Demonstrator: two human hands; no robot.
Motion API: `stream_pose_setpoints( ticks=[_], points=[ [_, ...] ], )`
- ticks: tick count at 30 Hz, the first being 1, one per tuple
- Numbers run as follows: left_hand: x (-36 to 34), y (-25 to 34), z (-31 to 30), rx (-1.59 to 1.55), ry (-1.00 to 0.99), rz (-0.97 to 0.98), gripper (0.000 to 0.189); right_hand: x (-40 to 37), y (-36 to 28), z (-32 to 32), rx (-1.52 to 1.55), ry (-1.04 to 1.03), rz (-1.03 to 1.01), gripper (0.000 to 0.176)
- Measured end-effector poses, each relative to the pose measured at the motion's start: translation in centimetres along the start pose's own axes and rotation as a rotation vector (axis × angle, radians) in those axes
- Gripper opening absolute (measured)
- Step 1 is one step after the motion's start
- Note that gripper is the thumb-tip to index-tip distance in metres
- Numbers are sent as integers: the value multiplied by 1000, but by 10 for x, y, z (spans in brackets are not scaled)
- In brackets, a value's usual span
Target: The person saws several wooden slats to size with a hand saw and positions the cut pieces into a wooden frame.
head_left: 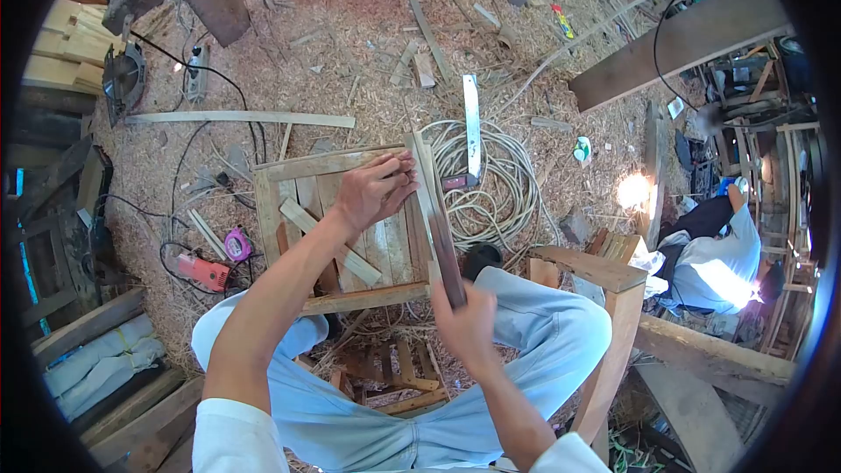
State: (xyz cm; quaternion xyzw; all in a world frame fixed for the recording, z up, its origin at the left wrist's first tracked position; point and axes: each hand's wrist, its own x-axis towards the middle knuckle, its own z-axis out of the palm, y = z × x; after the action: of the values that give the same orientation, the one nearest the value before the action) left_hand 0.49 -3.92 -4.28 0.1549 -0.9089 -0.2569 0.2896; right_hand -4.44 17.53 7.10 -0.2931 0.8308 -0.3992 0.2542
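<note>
Both of your hands are working on one long wooden strip [435, 223], which is lying along the right edge of a square wooden panel [359, 300] in front of your knees. Your left hand [375, 191] is reaching across the panel and closing on the strip near its upper end, with thumb and fingers bunched together against the wood. Your right hand [466, 326] is sitting at the strip's lower end, curling into a tight fist around it, just beyond the panel's lower right corner. The strip is running between the two hands, touching the panel's side rail for most of its length and tilting slightly, so its upper end is leaning to the left. A loose slat [315, 229] is lying diagonally across the panel's boards, just below your left wrist. Sawdust is covering the floor [350, 26] all around.

A coil of pale cord [504, 188] is lying just right of the strip, with a flat metal bar [471, 118] resting across its top. A pink tape measure [236, 245] and a red power tool [203, 271] are lying left of the panel, well apart from your hands. Another person [718, 254] in a pale shirt is crouching far off on your right.
</note>
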Motion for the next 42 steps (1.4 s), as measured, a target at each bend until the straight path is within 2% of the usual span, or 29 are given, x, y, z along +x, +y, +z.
stream_pose_setpoints(
  ticks=[2, 3, 5, 7, 9, 11, 13, 15, 17, 20, 24, 26, 27, 29, 30, 32, 33, 35, 38, 42],
  points=[
    [0, -4, -1, -38, 10, 50, 7, -42, 5, -15, 17, -22, 126, 39],
    [-1, -6, 1, -30, 13, 32, 7, -39, 4, -13, 15, -42, 124, 39],
    [-1, -8, 10, 33, 150, 79, 7, -33, 1, -8, -35, -40, 172, 32],
    [8, -12, 11, -6, 172, 13, 7, -15, -8, 2, 13, -29, 135, 34],
    [17, -20, 11, -51, 169, -90, 9, 1, -9, 8, -14, 33, 78, 43],
    [20, -24, 6, -39, 168, -59, 10, 8, -11, -2, -31, 35, 85, 45],
    [16, -24, 2, -8, 110, 59, 12, 0, -4, -13, -99, -28, 60, 37],
    [9, -17, -4, 30, 78, 61, 12, -14, 2, -17, -129, -30, 21, 36],
    [4, -13, -7, 21, 43, 97, 12, -26, 1, -16, -30, -22, 140, 37],
    [3, 2, -16, 14, 8, 86, 11, -37, 10, -11, -12, -22, 124, 39],
    [1, 21, -19, 91, 66, 110, 11, -37, 14, -11, 70, -14, 145, 40],
    [-3, 42, -16, 62, 77, -359, 18, -35, 3, -17, 35, -42, 155, 41],
    [-1, 50, -12, 66, 83, -360, 18, -36, 6, -19, 35, -44, 148, 41],
    [1, 55, -3, -260, -21, -907, 22, -37, 20, -14, 126, -41, 163, 42],
    [-1, 50, 1, -252, -19, -902, 22, -37, 27, -11, 134, -41, 159, 42],
    [-4, 41, 13, -561, -135, -1096, 25, -37, 39, -9, 126, -34, 137, 41],
    [-7, 40, 16, -564, -141, -1094, 25, -39, 35, -11, 125, -29, 142, 41],
    [-11, 38, 20, -896, -112, -1143, 28, -37, 18, -15, 73, -31, 92, 41],
    [-17, 38, 27, -743, -104, -1046, 32, -37, 12, -15, 74, -39, 114, 40],
    [-10, 54, 17, -841, -134, -1147, 33, -32, 14, -22, 73, -53, 137, 40]
  ],
)
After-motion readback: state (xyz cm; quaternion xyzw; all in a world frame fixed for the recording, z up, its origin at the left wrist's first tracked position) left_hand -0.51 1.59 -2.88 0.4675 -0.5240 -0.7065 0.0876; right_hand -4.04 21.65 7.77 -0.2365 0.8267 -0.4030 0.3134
